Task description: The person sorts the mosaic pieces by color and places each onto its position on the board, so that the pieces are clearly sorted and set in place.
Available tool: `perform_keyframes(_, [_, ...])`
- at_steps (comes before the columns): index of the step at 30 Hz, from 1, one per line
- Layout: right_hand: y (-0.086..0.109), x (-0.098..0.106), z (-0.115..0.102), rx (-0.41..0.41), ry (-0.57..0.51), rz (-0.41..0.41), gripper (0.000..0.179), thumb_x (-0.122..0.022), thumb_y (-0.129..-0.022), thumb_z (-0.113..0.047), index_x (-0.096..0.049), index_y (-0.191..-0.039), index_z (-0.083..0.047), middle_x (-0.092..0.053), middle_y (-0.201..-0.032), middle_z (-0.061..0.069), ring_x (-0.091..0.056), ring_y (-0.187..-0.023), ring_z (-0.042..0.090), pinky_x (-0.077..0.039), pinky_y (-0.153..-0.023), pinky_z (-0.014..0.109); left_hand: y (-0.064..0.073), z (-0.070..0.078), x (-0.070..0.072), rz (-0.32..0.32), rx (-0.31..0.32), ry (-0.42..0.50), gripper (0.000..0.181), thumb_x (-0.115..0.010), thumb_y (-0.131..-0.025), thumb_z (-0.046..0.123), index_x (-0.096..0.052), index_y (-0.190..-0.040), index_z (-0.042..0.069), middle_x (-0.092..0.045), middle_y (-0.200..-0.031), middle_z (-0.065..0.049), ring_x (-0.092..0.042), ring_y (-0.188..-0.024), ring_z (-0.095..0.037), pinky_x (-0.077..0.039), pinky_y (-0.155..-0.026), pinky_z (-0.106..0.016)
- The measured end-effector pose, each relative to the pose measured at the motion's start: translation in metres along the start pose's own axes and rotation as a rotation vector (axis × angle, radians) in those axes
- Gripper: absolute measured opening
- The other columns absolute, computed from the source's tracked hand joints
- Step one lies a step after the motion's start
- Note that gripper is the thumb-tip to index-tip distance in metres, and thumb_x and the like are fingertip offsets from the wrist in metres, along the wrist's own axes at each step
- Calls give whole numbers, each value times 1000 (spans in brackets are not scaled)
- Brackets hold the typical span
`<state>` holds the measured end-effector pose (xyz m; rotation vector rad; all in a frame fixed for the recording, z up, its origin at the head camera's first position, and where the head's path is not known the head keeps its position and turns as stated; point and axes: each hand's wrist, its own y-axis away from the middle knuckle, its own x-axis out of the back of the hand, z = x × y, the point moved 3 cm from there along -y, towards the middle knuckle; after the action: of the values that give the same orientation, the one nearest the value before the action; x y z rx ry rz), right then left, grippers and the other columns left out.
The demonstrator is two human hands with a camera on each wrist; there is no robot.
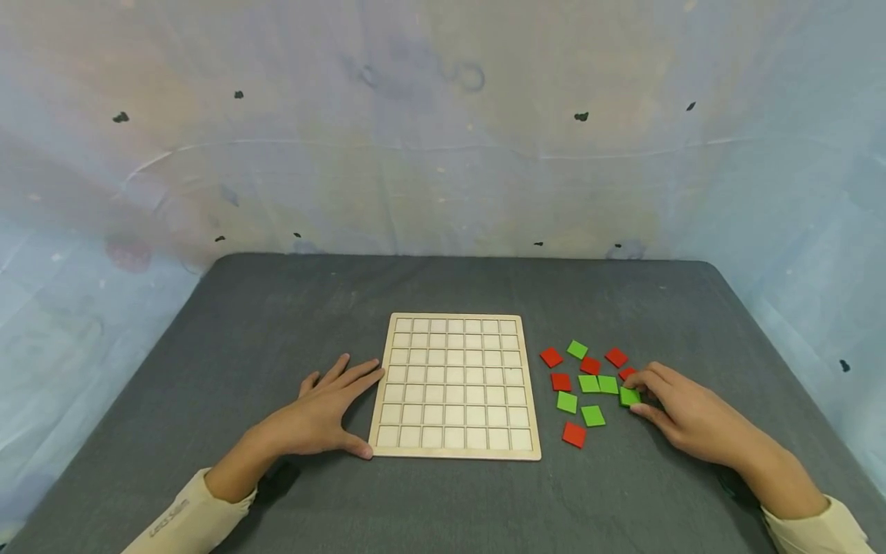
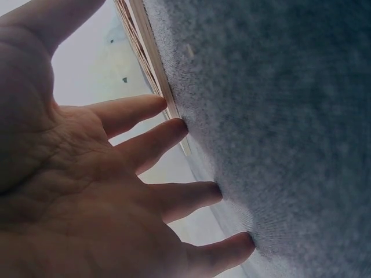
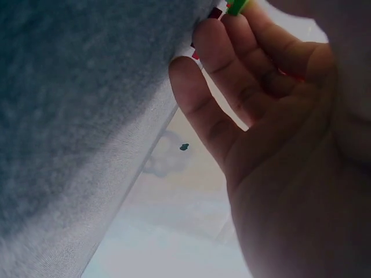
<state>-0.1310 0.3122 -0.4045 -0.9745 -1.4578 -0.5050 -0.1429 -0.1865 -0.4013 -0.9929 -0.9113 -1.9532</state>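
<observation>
A square-gridded light wooden board (image 1: 453,454) lies flat on the grey table. My left hand (image 1: 314,415) spreads its fingers along the board's left side, with thumb and fingertips at the edge; the left wrist view shows the fingertips (image 2: 177,126) against the wooden rim and the cloth. On the right, my right hand (image 1: 681,412) pinches a green square tile (image 1: 628,396) between thumb and fingers. That tile (image 3: 236,7) shows only partly in the right wrist view, at the top. Just left of the hand lie two green tiles side by side (image 1: 598,385).
Between the board and the right hand, several loose red tiles (image 1: 574,435) and green tiles (image 1: 593,416) lie scattered. One red tile (image 1: 627,373) is partly hidden by the right fingers. A pale, mottled cloth backdrop (image 1: 443,192) rises behind the table's (image 1: 311,285) far edge.
</observation>
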Motion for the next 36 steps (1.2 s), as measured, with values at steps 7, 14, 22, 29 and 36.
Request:
perform_keyframes(7, [0, 1, 2, 25, -24, 28, 35, -75, -87, -7, -60, -115, -20, -57, -110, -13, -54, -89, -5, -51, -71, 23, 0, 0, 0, -5, 3, 8, 114, -84, -66, 57, -27, -159, 22, -19, -167, -2, -4, -153, -46, -8, -107, -80])
perform_keyframes(14, [-1, 0, -1, 87, -11, 27, 54, -78, -82, -3, -62, -128, -25, -57, -115, -12, -59, -93, 0, -51, -70, 22, 1, 0, 0, -9, 4, 11, 114, -83, -66, 59, -27, -159, 22, -19, -167, -3, -4, -153, -46, -8, -107, -81])
perform_keyframes(22, [-12, -3, -6, 57, 21, -20, 57, -75, -85, -3, -62, -132, -33, -57, -111, -10, -56, -87, 1, -48, -68, 24, 0, 1, -1, -9, -5, 13, 114, -83, -67, 58, -27, -159, 21, -19, -167, -4, -3, -153, -46, -7, -107, -81])
perform_keyframes(29, [-16, -4, -4, -4, 59, -46, 50, -77, -83, -5, -65, -123, -32, -59, -112, -3, -57, -81, 8, -49, -66, 30, 1, 3, -1, -8, -18, 17, 112, -82, -68, 59, -27, -159, 22, -19, -167, -3, -3, -153, -46, -6, -107, -81])
perform_keyframes(36, [-20, -2, -7, 33, 49, 17, 53, -79, -82, -7, -63, -129, -27, -59, -113, -5, -59, -84, 7, -51, -68, 30, 2, 2, -1, -4, -9, 7, 112, -83, -68, 57, -27, -159, 22, -20, -167, -3, -4, -153, -47, -7, -107, -81])
